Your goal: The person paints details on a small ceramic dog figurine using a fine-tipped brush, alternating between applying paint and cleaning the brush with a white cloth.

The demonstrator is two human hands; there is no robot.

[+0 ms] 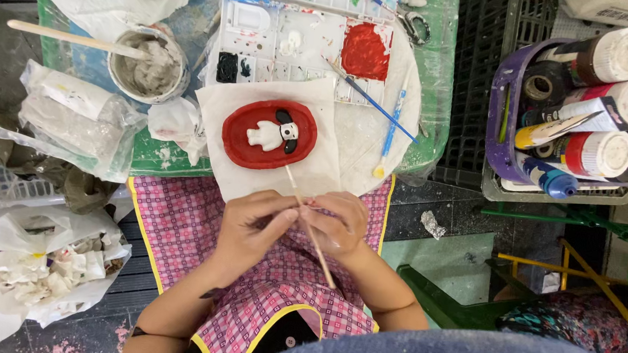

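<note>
Two hands, my left hand [249, 224] and right hand [340, 220], pinch a thin brush [310, 225] at centre frame; the green table [436, 74] sits cluttered above dark slatted floor [130, 282].

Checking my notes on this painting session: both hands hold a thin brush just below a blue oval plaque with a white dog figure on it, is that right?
Not quite: the oval plaque is red, not blue, as the head view shows. The rest stands: the left hand and right hand hold the thin brush just below it, and a white dog figure lies on it.
</note>
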